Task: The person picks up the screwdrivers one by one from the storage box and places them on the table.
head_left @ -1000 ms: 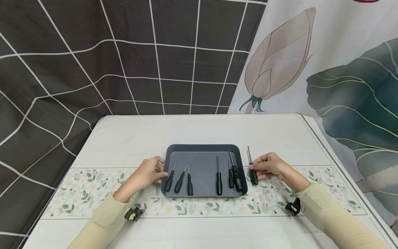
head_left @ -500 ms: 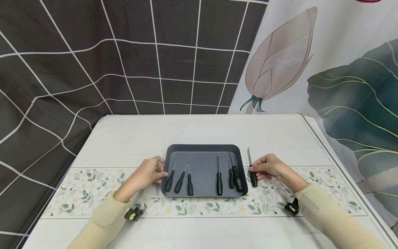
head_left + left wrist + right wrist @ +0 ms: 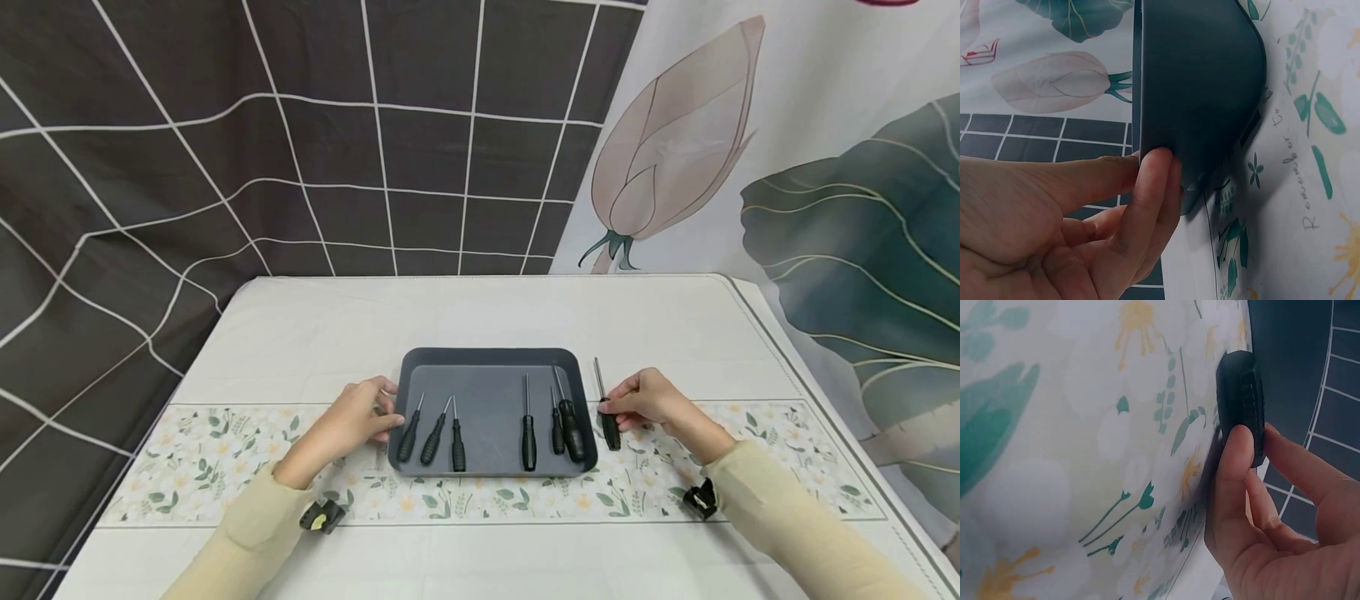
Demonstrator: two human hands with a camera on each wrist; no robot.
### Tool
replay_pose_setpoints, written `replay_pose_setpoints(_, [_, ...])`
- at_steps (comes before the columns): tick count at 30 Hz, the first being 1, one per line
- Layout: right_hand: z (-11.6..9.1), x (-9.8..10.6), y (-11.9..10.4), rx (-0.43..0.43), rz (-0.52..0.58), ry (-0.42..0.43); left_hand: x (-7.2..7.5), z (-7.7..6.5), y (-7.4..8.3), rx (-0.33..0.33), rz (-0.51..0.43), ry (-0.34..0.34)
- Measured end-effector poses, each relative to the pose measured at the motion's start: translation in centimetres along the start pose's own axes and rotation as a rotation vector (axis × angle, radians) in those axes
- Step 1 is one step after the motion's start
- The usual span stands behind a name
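My left hand (image 3: 360, 417) pinches the left rim of a grey tray (image 3: 487, 417); in the left wrist view the thumb lies at the rim and the fingers press on the outer wall (image 3: 1204, 81). Just beyond the tray's right side, my right hand (image 3: 648, 402) holds a black-handled screwdriver (image 3: 610, 429) between thumb and fingers, its shaft pointing away from me. The right wrist view has its handle (image 3: 1241, 394) end-on, close over the floral cloth. Inside the tray, three screwdrivers (image 3: 432, 446) lie on the left and three more (image 3: 528, 442) on the right, handles towards me.
A white cloth with a floral band (image 3: 517, 504) covers the table. Behind it hang a dark curtain with white grid lines (image 3: 420, 150) and a white curtain with a printed bud (image 3: 667, 158). Each wrist carries a small black camera mount (image 3: 701, 498).
The right hand and its screwdriver have shifted very slightly towards me and to the left. The left hand, the tray and the screwdrivers in it have stayed put.
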State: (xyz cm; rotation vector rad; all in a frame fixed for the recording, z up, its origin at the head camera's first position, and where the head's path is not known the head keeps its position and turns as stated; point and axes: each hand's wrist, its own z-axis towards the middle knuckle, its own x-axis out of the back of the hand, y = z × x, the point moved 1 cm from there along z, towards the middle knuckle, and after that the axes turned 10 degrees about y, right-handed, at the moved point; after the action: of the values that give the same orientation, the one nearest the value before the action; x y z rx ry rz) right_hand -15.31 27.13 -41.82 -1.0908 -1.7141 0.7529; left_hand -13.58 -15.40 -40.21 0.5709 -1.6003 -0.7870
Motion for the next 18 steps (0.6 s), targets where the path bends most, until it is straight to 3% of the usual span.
replay_pose_setpoints(18, [-0.01,-0.48,-0.4,0.031,-0.109,0.082,-0.02,-0.14,0.29,0.013,-0.016,0.009])
